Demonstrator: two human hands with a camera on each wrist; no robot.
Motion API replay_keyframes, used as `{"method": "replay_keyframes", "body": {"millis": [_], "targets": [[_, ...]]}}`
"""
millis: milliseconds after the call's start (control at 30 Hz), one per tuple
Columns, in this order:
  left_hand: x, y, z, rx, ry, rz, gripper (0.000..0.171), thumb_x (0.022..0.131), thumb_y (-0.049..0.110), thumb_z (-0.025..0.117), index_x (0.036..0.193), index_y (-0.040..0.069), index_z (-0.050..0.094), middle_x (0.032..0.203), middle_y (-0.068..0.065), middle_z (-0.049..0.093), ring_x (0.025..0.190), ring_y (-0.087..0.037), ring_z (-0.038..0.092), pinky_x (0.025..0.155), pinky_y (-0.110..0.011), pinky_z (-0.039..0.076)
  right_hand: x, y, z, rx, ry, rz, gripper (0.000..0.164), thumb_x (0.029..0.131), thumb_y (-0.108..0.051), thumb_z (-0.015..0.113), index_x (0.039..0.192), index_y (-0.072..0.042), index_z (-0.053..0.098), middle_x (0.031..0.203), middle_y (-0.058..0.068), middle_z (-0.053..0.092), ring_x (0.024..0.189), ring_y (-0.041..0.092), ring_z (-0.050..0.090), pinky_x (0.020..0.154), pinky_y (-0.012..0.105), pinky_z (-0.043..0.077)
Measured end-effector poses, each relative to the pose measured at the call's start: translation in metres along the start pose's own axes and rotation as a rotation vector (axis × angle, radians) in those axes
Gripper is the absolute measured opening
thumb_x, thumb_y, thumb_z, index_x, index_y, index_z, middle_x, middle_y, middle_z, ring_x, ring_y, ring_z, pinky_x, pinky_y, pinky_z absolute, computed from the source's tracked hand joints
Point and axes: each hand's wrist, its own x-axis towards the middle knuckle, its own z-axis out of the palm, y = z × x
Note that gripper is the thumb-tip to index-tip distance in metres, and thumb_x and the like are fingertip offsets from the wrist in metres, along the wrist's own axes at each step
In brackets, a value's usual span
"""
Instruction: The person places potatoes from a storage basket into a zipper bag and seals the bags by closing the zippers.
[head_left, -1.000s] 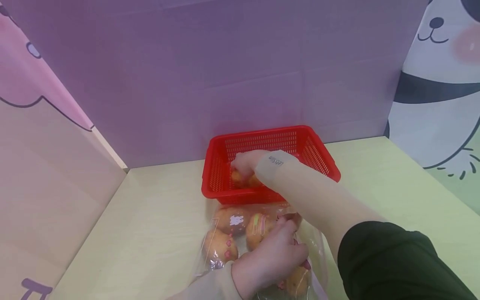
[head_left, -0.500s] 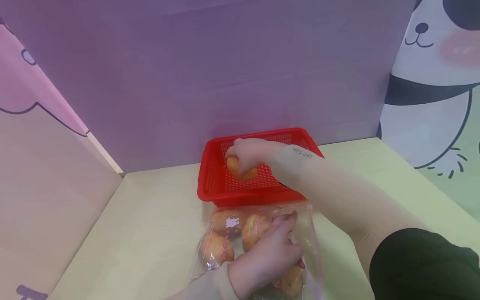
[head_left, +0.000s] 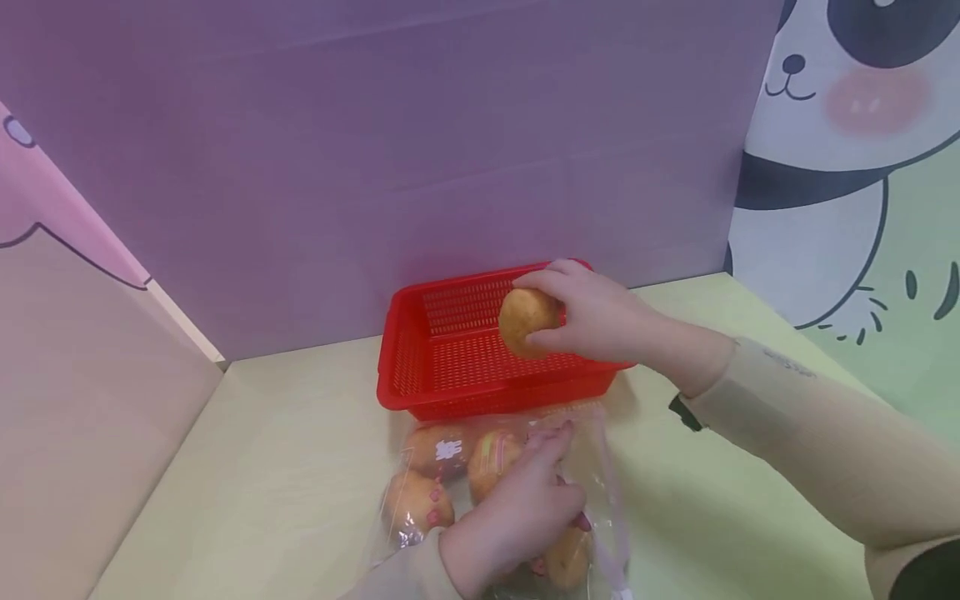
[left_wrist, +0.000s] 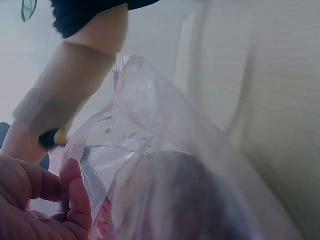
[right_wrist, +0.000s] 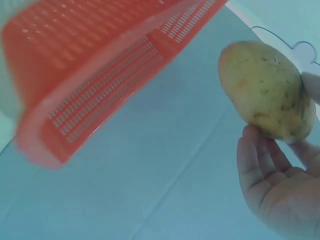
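Note:
My right hand [head_left: 603, 321] grips a potato [head_left: 525, 321] between thumb and fingers, above the right part of the red basket [head_left: 450, 400]. In the right wrist view, dark specks mark the skin of this potato [right_wrist: 267, 90], and the fingertips lie along its underside. Down in front of the basket, my left hand [head_left: 517, 508] holds the edge of a clear plastic bag [head_left: 607, 492]. Several potatoes [head_left: 416, 504] lie inside, under printed hearts and a white rabbit. The left wrist view has thumb and fingers pinching the bag's edge, with the mouth of the bag [left_wrist: 150, 90] gaping beside them.
A purple panel [head_left: 337, 183] stands right behind the basket. On the left is a pink and pale side wall [head_left: 90, 375]; on the right, a wall with a printed panda [head_left: 810, 233]. The pale tabletop [head_left: 255, 467] lies under everything.
My right hand was low inside the basket; it has lifted the potato out and moved right, toward me. My left hand stays on the bag. The head view has shifted slightly.

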Motion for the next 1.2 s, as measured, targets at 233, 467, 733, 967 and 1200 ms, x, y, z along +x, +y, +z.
{"method": "replay_keyframes", "body": {"millis": [233,467,733,967,1200], "targets": [[-0.001,0.001,0.001,-0.01,0.021,0.016,0.076,0.082,-0.001,0.057,0.152,0.01,0.029,0.156,-0.009,0.022,0.059,-0.019,0.056,0.036,-0.024,0.037,-0.054,0.021,-0.008,0.123,0.103,0.005,0.059,0.079,-0.022,0.077,0.132,-0.015,0.054,0.115,0.002,0.051,0.095,0.019,0.052,0.072,0.033,0.053],[-0.001,0.002,-0.001,-0.009,0.037,-0.001,0.075,0.083,0.0,0.057,0.152,0.013,0.03,0.158,-0.009,0.017,0.059,-0.02,0.055,0.035,-0.025,0.037,-0.096,0.041,0.0,0.332,0.044,0.074,0.053,0.081,-0.023,0.077,0.129,-0.014,0.056,0.108,0.002,0.057,0.09,0.022,0.054,0.07,0.036,0.051],[0.0,0.005,-0.004,-0.038,0.023,-0.014,0.075,0.085,0.003,0.059,0.152,0.015,0.029,0.16,-0.006,0.012,0.063,-0.021,0.06,0.037,-0.024,0.038,-0.121,0.054,0.03,0.632,-0.103,0.269,0.052,0.084,-0.021,0.073,0.128,-0.006,0.052,0.102,0.014,0.058,0.09,0.031,0.056,0.074,0.045,0.051],[0.001,0.006,-0.003,-0.056,0.031,0.011,0.074,0.086,0.001,0.06,0.152,0.013,0.029,0.159,-0.007,0.015,0.063,-0.02,0.06,0.046,-0.023,0.043,-0.124,0.048,0.064,0.719,-0.059,0.29,0.052,0.083,-0.02,0.074,0.128,-0.005,0.052,0.103,0.012,0.058,0.088,0.028,0.057,0.074,0.043,0.05],[0.0,0.007,-0.003,-0.073,0.028,0.024,0.073,0.087,0.0,0.059,0.152,0.012,0.028,0.155,-0.008,0.022,0.064,-0.021,0.061,0.052,-0.024,0.046,-0.123,0.038,0.087,0.735,-0.011,0.309,0.056,0.083,-0.021,0.074,0.127,0.0,0.048,0.11,0.012,0.057,0.085,0.024,0.061,0.074,0.037,0.052]]}}
